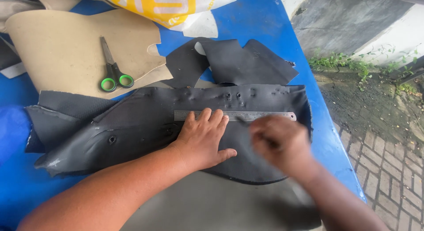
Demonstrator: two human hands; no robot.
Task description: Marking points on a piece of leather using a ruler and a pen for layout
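I see a steel ruler (234,115) lying flat and level across a wrinkled, hole-punched black leather sheet (145,125).

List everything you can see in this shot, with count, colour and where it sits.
Black sheet: one large, black, mid-table, under both hands.
Black offcuts: overlapping pieces, count unclear, black, behind the sheet.
Ruler: one, silvery metal, flat along the sheet.
Scissors: one pair, green-and-black handles, on the tan sheet.
Tan sheet: one, tan, rear left.
Bag: one, white and yellow, top edge.
Table: one, blue.
Brick paving: right, beside weeds.
Left hand: flat, pressing the ruler.
Right hand: blurred, holding a thin tool at the ruler's edge.
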